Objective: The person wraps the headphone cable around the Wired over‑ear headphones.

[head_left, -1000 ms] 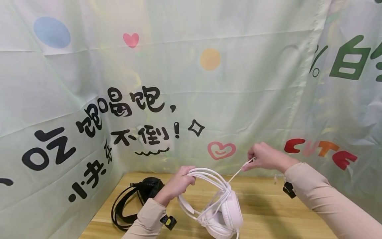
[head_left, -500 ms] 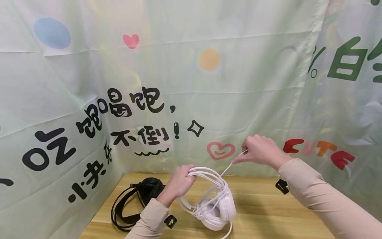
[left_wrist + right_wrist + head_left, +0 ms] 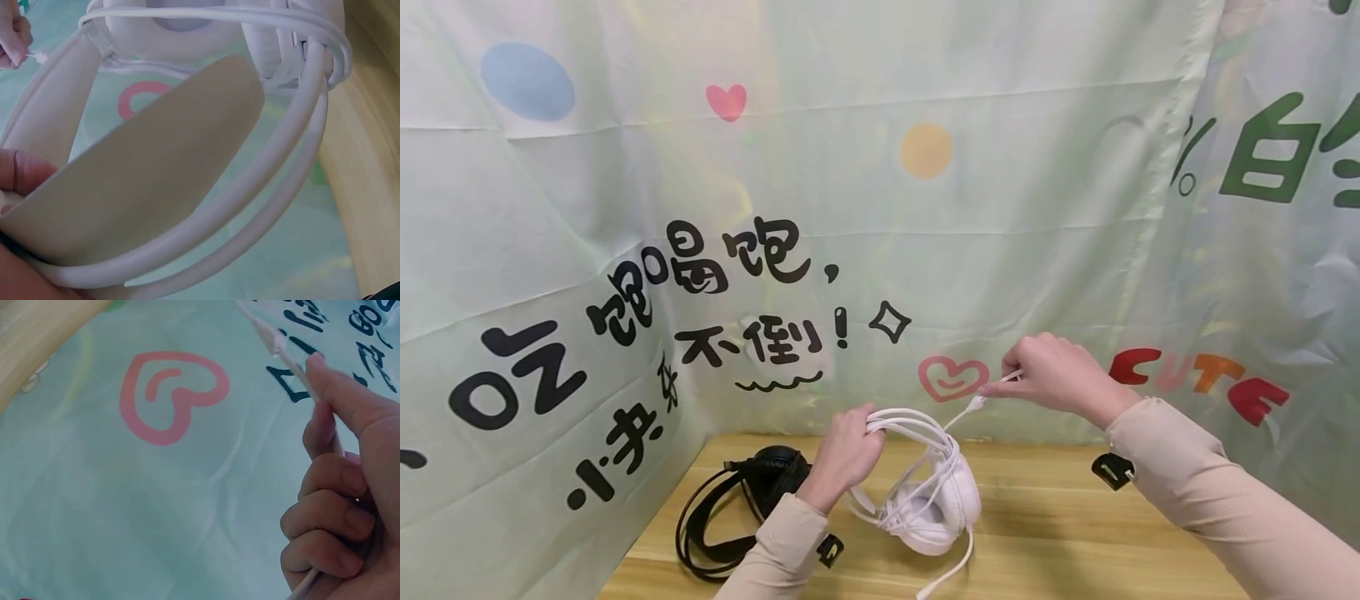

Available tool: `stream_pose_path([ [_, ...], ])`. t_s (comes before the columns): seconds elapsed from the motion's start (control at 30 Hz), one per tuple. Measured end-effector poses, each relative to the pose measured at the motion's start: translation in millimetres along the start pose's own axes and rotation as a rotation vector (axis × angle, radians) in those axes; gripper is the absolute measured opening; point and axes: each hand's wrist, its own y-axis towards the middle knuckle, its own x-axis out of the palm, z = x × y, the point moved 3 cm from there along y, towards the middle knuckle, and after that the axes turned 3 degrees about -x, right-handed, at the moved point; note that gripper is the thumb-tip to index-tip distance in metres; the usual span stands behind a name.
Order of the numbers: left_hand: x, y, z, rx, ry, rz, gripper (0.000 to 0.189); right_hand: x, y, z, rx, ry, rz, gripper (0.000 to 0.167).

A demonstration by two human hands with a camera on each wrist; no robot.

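Observation:
White over-ear headphones [image 3: 962, 492] hang above the table, their white cable wound in loops around the ear cups and headband. My left hand [image 3: 847, 446] grips them by the top of the headband [image 3: 144, 169], thumb on the inside. To the right and higher, my right hand [image 3: 1056, 375] pinches a stretch of the cable [image 3: 300, 375] between thumb and forefinger, its other fingers curled around the cable too. Just beyond the fingertips, a small thicker piece [image 3: 270, 336] sits on the cable. From the lower ear cup another cable length [image 3: 958, 567] dangles toward the tabletop.
Black headphones [image 3: 778, 475] with a looped black cable lie on the wooden table [image 3: 1075, 517] at the left, partly behind my left forearm. A printed cloth [image 3: 820, 167] hangs behind and along the left side.
My right hand has moved left, and the thicker piece on the cable now shows beside its fingers. The headphones have shifted left and slightly up, with a cable length now dangling below.

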Motion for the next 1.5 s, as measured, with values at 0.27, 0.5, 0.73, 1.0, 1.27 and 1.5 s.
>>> stream_pose_path([
  [0.27,-0.8,6.4,-1.5,-0.089,0.020,0.108,0.005,-4.1,-10.1,-15.7,-0.038,0.070,0.000,0.041],
  [0.5,-6.1,13.6,-6.0,-0.173,-0.043,0.206,0.012,-5.0,-20.7,-29.1,-0.088,0.139,0.026,0.022],
  [0.73,-11.9,20.2,-10.0,-0.216,-0.075,0.313,0.015,-0.2,-26.7,-36.2,-0.132,0.181,0.031,0.022],
  [1.0,-10.5,24.2,-15.6,-0.241,-0.128,0.353,0.009,5.2,-35.7,-42.4,-0.138,0.212,0.036,0.018],
  [1.27,-16.6,29.0,-30.3,-0.322,-0.227,0.418,0.016,10.4,-45.6,-46.0,-0.146,0.272,0.050,0.018],
  [1.5,-22.4,30.8,-35.6,-0.397,-0.298,0.459,0.026,21.0,-55.8,-48.5,-0.113,0.382,0.030,0.017],
])
